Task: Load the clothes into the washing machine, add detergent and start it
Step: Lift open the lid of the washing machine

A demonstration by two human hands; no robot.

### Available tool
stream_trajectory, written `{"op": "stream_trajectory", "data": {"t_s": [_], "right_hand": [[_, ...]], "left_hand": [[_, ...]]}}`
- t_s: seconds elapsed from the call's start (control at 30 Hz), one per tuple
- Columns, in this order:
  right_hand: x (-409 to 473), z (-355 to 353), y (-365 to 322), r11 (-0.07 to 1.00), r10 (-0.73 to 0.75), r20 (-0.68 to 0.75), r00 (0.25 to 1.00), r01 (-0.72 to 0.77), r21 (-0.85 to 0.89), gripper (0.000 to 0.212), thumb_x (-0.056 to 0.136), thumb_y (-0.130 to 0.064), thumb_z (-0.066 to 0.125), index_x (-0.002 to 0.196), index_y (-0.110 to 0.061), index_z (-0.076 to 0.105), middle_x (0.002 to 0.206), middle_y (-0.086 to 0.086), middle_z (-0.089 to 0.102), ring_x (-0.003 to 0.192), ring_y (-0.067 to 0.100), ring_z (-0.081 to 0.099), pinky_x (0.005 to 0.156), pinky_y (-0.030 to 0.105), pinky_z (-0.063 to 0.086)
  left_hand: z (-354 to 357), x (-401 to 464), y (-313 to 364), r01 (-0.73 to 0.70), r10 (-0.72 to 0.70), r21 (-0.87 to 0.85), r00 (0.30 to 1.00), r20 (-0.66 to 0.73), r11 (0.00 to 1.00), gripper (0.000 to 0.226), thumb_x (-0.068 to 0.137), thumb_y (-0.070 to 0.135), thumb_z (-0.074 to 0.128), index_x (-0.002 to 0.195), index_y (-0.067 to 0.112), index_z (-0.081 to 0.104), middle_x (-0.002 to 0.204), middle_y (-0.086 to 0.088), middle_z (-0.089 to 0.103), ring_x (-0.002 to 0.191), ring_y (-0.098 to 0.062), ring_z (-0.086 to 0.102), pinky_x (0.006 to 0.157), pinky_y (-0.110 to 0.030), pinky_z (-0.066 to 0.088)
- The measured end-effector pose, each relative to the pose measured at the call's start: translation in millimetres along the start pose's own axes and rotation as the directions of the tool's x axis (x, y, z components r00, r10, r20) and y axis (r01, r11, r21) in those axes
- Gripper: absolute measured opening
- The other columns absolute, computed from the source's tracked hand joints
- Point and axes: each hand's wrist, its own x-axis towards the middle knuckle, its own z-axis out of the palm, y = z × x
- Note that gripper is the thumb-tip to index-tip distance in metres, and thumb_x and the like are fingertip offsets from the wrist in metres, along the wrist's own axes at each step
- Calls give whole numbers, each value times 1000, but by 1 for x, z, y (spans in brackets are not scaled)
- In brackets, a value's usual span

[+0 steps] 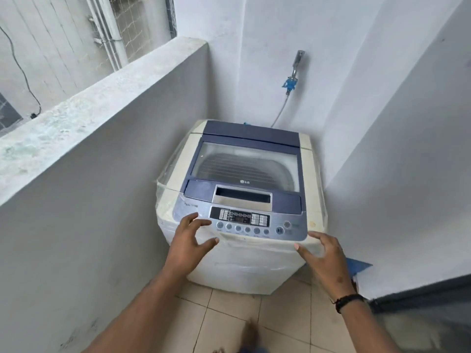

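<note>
A cream top-loading washing machine with a blue top stands in the corner. Its glass lid is down, and the bare drum shows through it. A control panel with a row of round buttons runs along the front edge. My left hand hovers with spread fingers over the panel's left end, holding nothing. Beside the machine's front right corner, my right hand is spread too, also holding nothing. No clothes or detergent are in view.
A low concrete parapet wall runs along the left. White walls close in behind and to the right. A tap with a hose hangs on the back wall. A blue object lies right of the machine. The floor is tiled.
</note>
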Motion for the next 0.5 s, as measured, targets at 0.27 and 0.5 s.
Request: {"op": "stream_trajectory", "data": {"t_s": [0.27, 0.5], "right_hand": [[104, 40, -24, 988, -150, 159, 976, 142, 61, 59, 66, -47, 88, 116, -28, 65, 106, -14, 64, 110, 18, 57, 92, 37, 52], [148, 87, -33, 952, -304, 324, 896, 302, 57, 48, 75, -31, 85, 118, -22, 67, 106, -14, 61, 104, 15, 56, 90, 36, 53]], "left_hand": [[12, 89, 16, 42, -43, 167, 999, 1, 985, 58, 70, 52, 85, 122, 36, 62, 159, 1, 32, 142, -19, 36, 107, -42, 42], [15, 120, 6, 144, -156, 271, 987, 26, 952, 68, 67, 51, 87, 128, 36, 62, 159, 1, 32, 141, -17, 40, 108, -37, 41]]}}
